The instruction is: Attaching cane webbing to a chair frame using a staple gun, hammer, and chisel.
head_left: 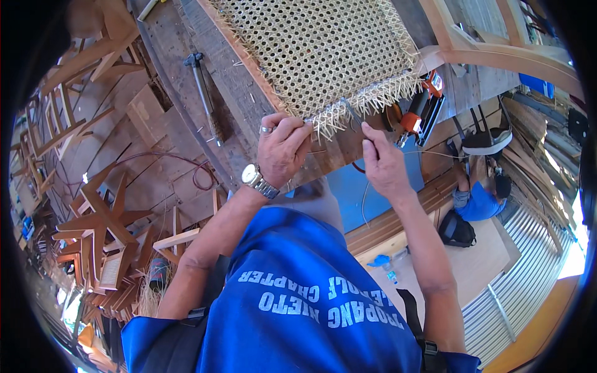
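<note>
A woven cane panel (317, 53) on a wooden frame lies on the workbench, with frayed strand ends sticking out along its near edge. My left hand (283, 149), wearing a ring and a watch, is closed at the panel's near left corner, fingertips pressed on the cane edge. Just right of it, my right hand (387, 163) is closed around a thin, dark, pointed tool (351, 110) whose tip reaches the fringe of strands. Most of that tool is hidden by the fingers, so its kind is unclear.
Close by on the right lies an orange and black nail gun (420, 115). A hammer (204, 93) rests on the bench (239, 124) at left. Wooden chair parts (106, 230) pile up on the left floor. A person in blue (482, 199) sits at the far right.
</note>
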Tool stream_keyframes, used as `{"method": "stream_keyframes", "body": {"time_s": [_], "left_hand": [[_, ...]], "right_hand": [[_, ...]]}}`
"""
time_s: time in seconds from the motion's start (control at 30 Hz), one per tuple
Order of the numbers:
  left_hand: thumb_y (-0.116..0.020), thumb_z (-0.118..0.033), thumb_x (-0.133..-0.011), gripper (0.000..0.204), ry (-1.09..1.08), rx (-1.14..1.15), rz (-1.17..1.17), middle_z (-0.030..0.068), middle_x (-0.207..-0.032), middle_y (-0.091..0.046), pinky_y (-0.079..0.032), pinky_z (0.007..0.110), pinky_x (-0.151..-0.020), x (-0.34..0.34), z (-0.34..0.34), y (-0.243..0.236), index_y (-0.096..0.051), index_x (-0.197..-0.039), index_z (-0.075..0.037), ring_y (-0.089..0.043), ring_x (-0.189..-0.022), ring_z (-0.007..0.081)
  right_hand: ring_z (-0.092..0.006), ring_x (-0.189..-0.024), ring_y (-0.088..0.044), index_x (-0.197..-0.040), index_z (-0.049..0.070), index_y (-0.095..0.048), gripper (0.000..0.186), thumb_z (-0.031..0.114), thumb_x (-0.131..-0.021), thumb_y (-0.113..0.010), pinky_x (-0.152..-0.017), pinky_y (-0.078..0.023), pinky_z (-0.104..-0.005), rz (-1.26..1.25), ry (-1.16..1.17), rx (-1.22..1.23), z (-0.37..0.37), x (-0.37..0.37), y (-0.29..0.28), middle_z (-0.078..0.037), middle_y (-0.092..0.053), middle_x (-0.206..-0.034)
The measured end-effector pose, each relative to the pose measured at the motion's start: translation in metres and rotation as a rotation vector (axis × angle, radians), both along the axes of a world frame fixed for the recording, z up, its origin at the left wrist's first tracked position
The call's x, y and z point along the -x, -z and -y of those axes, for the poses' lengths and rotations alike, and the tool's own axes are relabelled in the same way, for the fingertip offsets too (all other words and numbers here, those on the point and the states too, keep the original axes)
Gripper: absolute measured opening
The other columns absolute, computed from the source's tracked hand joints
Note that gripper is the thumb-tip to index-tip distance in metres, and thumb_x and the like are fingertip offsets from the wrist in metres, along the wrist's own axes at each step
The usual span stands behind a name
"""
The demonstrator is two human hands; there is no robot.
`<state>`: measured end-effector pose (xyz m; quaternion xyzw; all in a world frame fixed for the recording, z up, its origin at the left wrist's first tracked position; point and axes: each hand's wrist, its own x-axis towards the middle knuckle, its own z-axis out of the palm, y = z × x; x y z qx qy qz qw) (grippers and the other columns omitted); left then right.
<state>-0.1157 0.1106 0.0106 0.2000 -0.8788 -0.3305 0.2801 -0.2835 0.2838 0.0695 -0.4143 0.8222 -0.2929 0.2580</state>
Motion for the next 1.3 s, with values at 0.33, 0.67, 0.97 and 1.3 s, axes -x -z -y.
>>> {"method": "stream_keyframes", "body": {"time_s": [0.33,0.67,0.97,1.3], "left_hand": [[-0.081,0.000,-0.072,0.030,-0.010,-0.046,0.004,0.0019,-0.095,-0.065,-0.046,0.038,-0.083,0.001,-0.001,0.000,-0.072,-0.099,-0.010,-0.058,-0.092,0.0257],[-0.078,-0.004,-0.074,0.026,0.000,-0.047,0.026,0.0009,-0.097,-0.062,-0.048,0.036,-0.084,0.001,0.002,-0.005,-0.070,-0.099,-0.008,-0.058,-0.094,0.0245],[-0.077,-0.004,-0.072,0.027,0.019,-0.072,0.020,0.0006,-0.098,-0.062,-0.048,0.034,-0.085,0.000,0.004,-0.006,-0.070,-0.098,-0.008,-0.058,-0.094,0.0236],[-0.076,-0.005,-0.072,0.028,0.018,-0.086,-0.005,0.0001,-0.097,-0.062,-0.048,0.034,-0.085,0.001,0.005,-0.004,-0.070,-0.099,-0.008,-0.058,-0.094,0.0229]], "right_hand": [[-0.0204,-0.069,-0.062,-0.131,0.006,-0.060,0.032,0.006,-0.099,-0.058,-0.066,-0.050,-0.0307,0.006,0.077,0.013,0.004,-0.007,-0.014,-0.014,-0.068,-0.093],[-0.0328,-0.085,-0.070,-0.127,0.004,-0.061,0.028,0.008,-0.099,-0.057,-0.077,-0.053,-0.0358,0.108,-0.104,-0.367,0.045,0.023,-0.079,-0.020,-0.070,-0.099],[-0.0362,-0.085,-0.071,-0.125,0.003,-0.062,0.027,0.010,-0.100,-0.054,-0.077,-0.054,-0.0382,0.094,-0.062,-0.478,0.060,0.013,-0.085,-0.022,-0.070,-0.094],[-0.0380,-0.095,-0.070,-0.124,0.001,-0.062,0.027,0.008,-0.099,-0.056,-0.082,-0.055,-0.0409,-0.069,-0.113,-0.429,0.058,0.001,-0.085,-0.023,-0.070,-0.105]]}}
